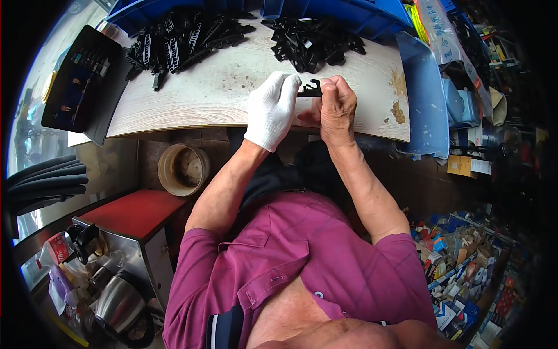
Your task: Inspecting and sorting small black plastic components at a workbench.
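Between my two hands, above the table's front edge, is a small black plastic part [311,90] with a hooked end. My left hand [271,109], in a white knit glove, is closed on the part's left end. The bare right hand [337,107] pinches its other end between thumb and fingers. Some of the part is hidden behind the fingers. Beyond my hands lies a pile of small black plastic parts [311,46]. To its left is a second pile of longer black parts [174,49], some with ladder-like slots.
Blue bins [349,17] stand along the back of the worn white table [209,99]. A tablet-like screen in a black case [78,78] leans at left. Below are a round bucket [183,168], a red-topped cabinet [136,212] and a steel kettle [121,305]. A blue tub [424,96] borders the right.
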### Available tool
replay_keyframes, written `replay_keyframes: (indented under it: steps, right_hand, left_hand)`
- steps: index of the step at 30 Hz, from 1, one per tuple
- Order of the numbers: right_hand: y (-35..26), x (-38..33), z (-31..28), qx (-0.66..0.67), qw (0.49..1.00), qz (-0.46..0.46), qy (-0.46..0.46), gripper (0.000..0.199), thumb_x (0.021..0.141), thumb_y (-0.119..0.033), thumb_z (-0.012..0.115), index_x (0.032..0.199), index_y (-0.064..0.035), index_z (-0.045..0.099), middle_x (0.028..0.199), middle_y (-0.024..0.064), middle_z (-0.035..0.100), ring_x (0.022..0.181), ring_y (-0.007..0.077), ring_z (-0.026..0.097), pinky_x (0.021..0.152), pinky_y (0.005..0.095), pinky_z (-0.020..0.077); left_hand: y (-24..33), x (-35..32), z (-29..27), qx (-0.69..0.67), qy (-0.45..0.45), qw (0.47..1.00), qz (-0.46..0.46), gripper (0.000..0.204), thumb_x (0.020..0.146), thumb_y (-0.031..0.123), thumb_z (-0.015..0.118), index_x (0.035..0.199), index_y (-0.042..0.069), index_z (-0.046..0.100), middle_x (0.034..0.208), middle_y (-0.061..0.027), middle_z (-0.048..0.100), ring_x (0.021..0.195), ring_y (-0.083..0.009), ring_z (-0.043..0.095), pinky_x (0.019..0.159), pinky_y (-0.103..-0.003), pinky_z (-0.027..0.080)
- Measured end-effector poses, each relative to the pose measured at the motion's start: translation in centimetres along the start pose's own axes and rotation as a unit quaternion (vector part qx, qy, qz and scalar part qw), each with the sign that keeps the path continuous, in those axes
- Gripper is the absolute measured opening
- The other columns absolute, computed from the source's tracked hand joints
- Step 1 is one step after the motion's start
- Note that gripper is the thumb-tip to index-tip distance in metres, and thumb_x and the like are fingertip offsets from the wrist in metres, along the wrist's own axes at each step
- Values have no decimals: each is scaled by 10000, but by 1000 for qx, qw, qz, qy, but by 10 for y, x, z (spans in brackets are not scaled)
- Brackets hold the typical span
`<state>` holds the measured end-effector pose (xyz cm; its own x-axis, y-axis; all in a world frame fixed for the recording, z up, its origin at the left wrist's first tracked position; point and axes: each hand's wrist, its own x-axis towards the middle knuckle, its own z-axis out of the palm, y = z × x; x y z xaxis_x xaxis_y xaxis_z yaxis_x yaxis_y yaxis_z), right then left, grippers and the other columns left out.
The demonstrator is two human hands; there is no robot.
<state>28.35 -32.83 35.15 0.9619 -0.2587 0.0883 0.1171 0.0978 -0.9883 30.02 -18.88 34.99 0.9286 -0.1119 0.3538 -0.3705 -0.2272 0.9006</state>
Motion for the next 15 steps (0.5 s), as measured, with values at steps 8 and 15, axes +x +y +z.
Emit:
replay_keyframes:
  steps: [8,15]
  right_hand:
    - [10,1,-9,-88,992,-73,62,272,980,-165,564,743,-48,498,599,-30,469,500,59,453,447,260,399]
    - [-6,-3,4,43,998,35,39,278,1012,-255,544,847,-36,496,572,13,486,401,89,442,409,312,539]
  left_hand:
    - [14,-4,34,-8,32,999,-7,197,1011,148,519,1116,29,635,991,-189,663,844,-379,677,725,-407,535]
    - [0,-4,9,46,33,998,32,164,995,51,523,1075,-23,645,878,-95,610,688,-151,572,655,-286,492]
